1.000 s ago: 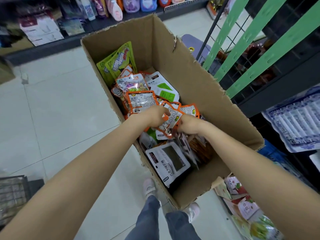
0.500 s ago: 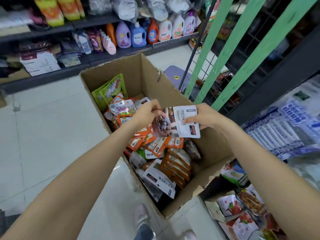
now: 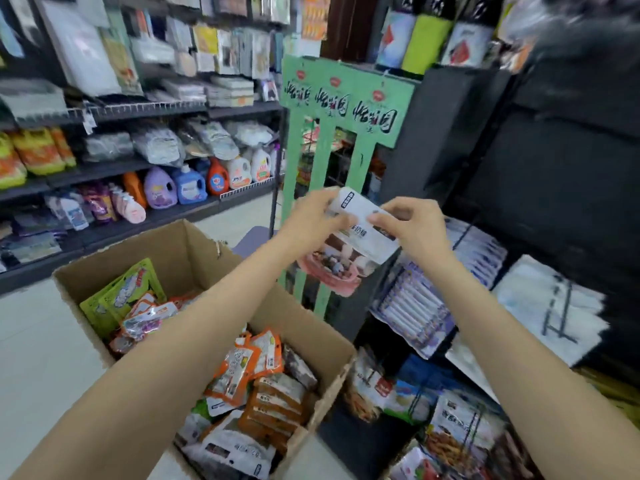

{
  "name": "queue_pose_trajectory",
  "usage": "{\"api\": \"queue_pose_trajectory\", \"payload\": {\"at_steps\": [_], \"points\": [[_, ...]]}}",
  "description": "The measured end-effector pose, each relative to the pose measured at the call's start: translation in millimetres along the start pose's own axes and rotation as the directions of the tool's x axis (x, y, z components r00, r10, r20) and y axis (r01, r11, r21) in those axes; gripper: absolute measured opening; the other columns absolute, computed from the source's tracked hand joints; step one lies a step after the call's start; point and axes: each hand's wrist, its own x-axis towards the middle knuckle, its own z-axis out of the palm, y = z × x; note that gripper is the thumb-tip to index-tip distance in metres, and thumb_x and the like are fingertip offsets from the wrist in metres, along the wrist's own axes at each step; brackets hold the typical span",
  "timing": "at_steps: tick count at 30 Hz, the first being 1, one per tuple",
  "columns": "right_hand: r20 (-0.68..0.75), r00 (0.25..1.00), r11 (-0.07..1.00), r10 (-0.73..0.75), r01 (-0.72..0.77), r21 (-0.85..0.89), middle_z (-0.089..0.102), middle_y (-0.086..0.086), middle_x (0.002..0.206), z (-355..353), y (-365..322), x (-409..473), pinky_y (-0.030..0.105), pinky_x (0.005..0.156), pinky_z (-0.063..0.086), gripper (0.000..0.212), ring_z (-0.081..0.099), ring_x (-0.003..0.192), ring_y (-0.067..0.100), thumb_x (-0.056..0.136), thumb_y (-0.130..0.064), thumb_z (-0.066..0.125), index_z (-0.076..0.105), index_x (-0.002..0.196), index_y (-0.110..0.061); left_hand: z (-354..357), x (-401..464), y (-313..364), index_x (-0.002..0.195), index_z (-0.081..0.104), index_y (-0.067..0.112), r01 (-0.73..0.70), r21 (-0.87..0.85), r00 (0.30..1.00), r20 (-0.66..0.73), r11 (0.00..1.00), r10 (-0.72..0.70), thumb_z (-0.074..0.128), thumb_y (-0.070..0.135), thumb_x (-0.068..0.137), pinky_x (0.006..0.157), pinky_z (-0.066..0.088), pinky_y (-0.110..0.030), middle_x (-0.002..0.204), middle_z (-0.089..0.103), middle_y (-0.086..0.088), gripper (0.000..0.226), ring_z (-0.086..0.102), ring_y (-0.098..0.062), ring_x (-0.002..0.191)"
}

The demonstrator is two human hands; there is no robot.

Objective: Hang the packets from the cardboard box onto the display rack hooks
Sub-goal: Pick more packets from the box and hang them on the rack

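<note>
**White packet held up before the green rack**

At the bottom of the frame the cardboard box stands open on the floor, filled with orange packets, white ones and, at its far left corner, green packets. Above it, in the centre of the frame, both arms reach forward. The left hand and the right hand hold one white packet between them, fingers curled and pinching its top edge from either side; the packet hangs down, tilted, showing a pink bowl picture. Just behind it rises the green display rack with three printed header strips. At the left of the frame, farther off, dark shelves carry detergent bottles.
</note>
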Motion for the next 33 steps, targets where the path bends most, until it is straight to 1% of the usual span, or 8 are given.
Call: {"api": "queue_pose_trajectory", "payload": {"at_steps": [3, 9, 14, 17, 20, 24, 30, 33], "points": [[-0.159, 0.987, 0.995, 0.016, -0.001, 0.098, 0.070, 0.002, 0.073, -65, -5, -13, 0.022, 0.061, 0.047, 0.007, 0.061, 0.065, 0.008, 0.081, -0.016, 0.073, 0.072, 0.076, -0.012, 32, 22, 53, 0.101, 0.061, 0.023, -0.134, -0.073, 0.990, 0.028, 0.988, 0.136, 0.066, 0.017, 0.086, 0.080, 0.050, -0.031, 0.098, 0.067, 0.003, 0.017, 0.063, -0.015, 0.090], [-0.461, 0.884, 0.981, 0.076, 0.018, 0.195, 0.067, -0.008, 0.068, -177, 7, -51, 0.016, 0.056, 0.047, 0.009, 0.060, 0.063, 0.003, 0.079, -0.014, 0.073, 0.070, 0.071, -0.016, 108, 49, 146, 0.088, 0.054, 0.024, -0.233, -0.201, 0.958, 0.122, 0.952, 0.260, 0.074, 0.009, 0.078, 0.081, 0.055, -0.044, 0.096, 0.070, -0.003, 0.026, 0.068, -0.019, 0.089], [-0.598, 0.794, 0.988, 0.111, -0.022, 0.153, 0.069, -0.007, 0.074, -254, 28, -87, 0.020, 0.067, 0.047, 0.007, 0.062, 0.072, 0.004, 0.080, -0.017, 0.073, 0.070, 0.073, -0.017, 177, 61, 216, 0.079, 0.060, 0.025, -0.395, -0.184, 0.889, 0.173, 0.900, 0.425, 0.071, 0.008, 0.080, 0.077, 0.053, -0.039, 0.078, 0.067, 0.000, 0.020, 0.066, -0.024, 0.080], [-0.677, 0.716, 0.978, 0.173, -0.044, 0.203, 0.071, 0.000, 0.092, -294, 45, -108, 0.035, 0.080, 0.051, 0.004, 0.065, 0.092, 0.018, 0.078, -0.022, 0.075, 0.072, 0.080, -0.019, 223, 59, 247, 0.082, 0.066, 0.019, -0.454, -0.181, 0.859, 0.172, 0.873, 0.482, 0.069, 0.011, 0.082, 0.065, 0.043, -0.023, 0.064, 0.058, 0.013, 0.008, 0.056, -0.002, 0.062], [-0.716, 0.678, 0.981, 0.165, -0.039, 0.190, 0.071, 0.001, 0.093, -324, 57, -125, 0.035, 0.082, 0.051, 0.004, 0.065, 0.093, 0.019, 0.079, -0.021, 0.074, 0.072, 0.080, -0.018, 262, 57, 269, 0.084, 0.068, 0.013, -0.462, -0.202, 0.857, 0.147, 0.863, 0.493, 0.065, 0.015, 0.085, 0.059, 0.035, -0.012, 0.065, 0.059, 0.012, 0.003, 0.051, 0.006, 0.058], [-0.743, 0.660, 0.993, 0.116, -0.084, 0.081, 0.069, -0.002, 0.083, -355, 69, -133, 0.041, 0.084, 0.051, 0.007, 0.064, 0.088, 0.019, 0.081, -0.023, 0.071, 0.070, 0.075, -0.021, 303, 59, 287, 0.090, 0.072, 0.013, -0.396, -0.273, 0.890, 0.120, 0.877, 0.439, 0.063, 0.022, 0.088, 0.075, 0.047, -0.029, 0.086, 0.070, -0.002, 0.013, 0.063, -0.018, 0.081], [-0.729, 0.685, 0.996, -0.001, -0.061, -0.059, 0.067, -0.011, 0.080, -384, 84, -126, 0.009, 0.077, 0.040, 0.007, 0.057, 0.074, -0.010, 0.085, -0.019, 0.068, 0.071, 0.079, -0.016, 333, 69, 298, 0.100, 0.072, 0.014, -0.347, -0.291, 0.927, 0.036, 0.892, 0.372, 0.062, 0.025, 0.089, 0.082, 0.046, -0.024, 0.093, 0.069, 0.002, 0.018, 0.061, -0.013, 0.091], [-0.703, 0.711, 0.993, 0.000, -0.082, -0.083, 0.068, -0.009, 0.083, -389, 97, -121, 0.012, 0.079, 0.041, 0.008, 0.058, 0.080, -0.006, 0.085, -0.022, 0.068, 0.072, 0.082, -0.016, 341, 73, 294, 0.101, 0.072, 0.014, -0.319, -0.288, 0.937, 0.044, 0.903, 0.345, 0.062, 0.025, 0.090, 0.081, 0.046, -0.024, 0.097, 0.070, 0.002, 0.019, 0.062, -0.013, 0.091]]}}
